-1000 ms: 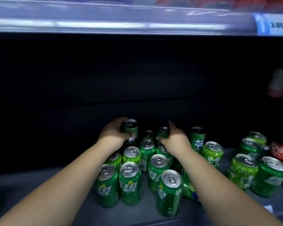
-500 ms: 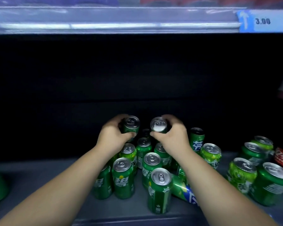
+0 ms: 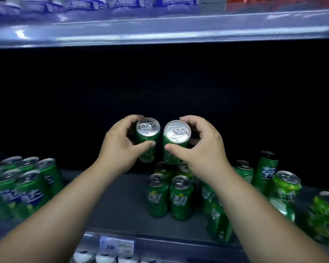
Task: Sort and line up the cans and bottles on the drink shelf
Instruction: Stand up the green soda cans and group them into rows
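1. Above the middle cluster of cans (image 3: 167, 196), both hands are raised. The left grip (image 3: 120, 147) grasps the left can (image 3: 148, 127), with the thumb in front and the fingers behind. The right grip (image 3: 201, 150) grasps the right can (image 3: 177, 131) in the same way.
2. One second ago both hands were low at the back of this cluster, and the right one had only reached its can. Half a second ago the two cans were just above their neighbours. Now they are lifted clear of the cluster.
3. Both held cans hang in the air over the drink shelf (image 3: 122, 202), roughly upright, with their lids toward the camera. They are side by side and very close; I cannot tell if they touch.
4. The view has also turned to the left, so a tidy group of green cans (image 3: 23, 186) now shows at the left end of the shelf. Between this group and the cluster is a bare part of the shelf.
5. I judge that the picking step is finished and the carrying step begins. The two cans probably go to the left group or to the bare part beside it.
6. Many cans remain unsorted: the cluster, and the loose cans at the right (image 3: 285, 190), which are well apart and turned different ways. The task is therefore far from complete.
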A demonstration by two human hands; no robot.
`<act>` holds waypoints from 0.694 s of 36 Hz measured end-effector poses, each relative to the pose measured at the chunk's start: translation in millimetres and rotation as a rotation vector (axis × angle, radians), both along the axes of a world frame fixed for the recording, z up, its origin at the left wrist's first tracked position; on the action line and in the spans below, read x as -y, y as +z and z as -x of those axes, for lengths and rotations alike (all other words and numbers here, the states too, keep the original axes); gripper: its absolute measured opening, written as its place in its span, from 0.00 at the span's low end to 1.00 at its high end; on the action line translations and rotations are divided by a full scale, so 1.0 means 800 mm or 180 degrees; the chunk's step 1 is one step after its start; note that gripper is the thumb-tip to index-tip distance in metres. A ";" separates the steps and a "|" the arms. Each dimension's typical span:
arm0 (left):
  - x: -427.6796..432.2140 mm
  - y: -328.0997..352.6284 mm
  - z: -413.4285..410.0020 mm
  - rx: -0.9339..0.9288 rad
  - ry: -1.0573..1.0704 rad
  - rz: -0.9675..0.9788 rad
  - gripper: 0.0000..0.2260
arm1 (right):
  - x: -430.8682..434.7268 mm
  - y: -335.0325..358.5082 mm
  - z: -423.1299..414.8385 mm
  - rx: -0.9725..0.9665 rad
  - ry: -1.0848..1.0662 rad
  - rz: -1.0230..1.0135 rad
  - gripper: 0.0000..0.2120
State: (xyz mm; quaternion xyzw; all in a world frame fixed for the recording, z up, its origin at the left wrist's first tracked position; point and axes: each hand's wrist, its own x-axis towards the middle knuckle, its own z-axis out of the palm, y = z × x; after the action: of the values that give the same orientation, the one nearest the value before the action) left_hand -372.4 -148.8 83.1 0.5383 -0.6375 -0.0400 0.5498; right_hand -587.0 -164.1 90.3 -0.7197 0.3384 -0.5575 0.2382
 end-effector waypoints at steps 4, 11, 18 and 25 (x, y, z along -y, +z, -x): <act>-0.039 -0.003 -0.059 -0.0063 0.0175 -0.0137 0.25 | -0.010 -0.007 -0.059 0.0043 0.0134 -0.0166 0.27; -0.094 -0.052 -0.170 -0.0163 0.0469 -0.0703 0.28 | -0.030 -0.037 -0.169 -0.0001 0.0351 -0.0537 0.23; -0.123 -0.101 -0.239 -0.0202 0.0375 -0.0948 0.26 | -0.048 -0.091 -0.256 -0.0312 0.0323 -0.0963 0.25; -0.123 -0.126 -0.245 0.0131 -0.0013 -0.1115 0.22 | -0.059 -0.124 -0.277 -0.0418 -0.0061 -0.1204 0.31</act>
State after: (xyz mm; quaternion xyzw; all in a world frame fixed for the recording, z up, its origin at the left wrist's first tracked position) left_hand -176.2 -50.6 -18.0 0.6252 -0.6330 -0.1405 0.4344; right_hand -365.1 -117.1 -9.2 -0.6937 0.4587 -0.4380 0.3413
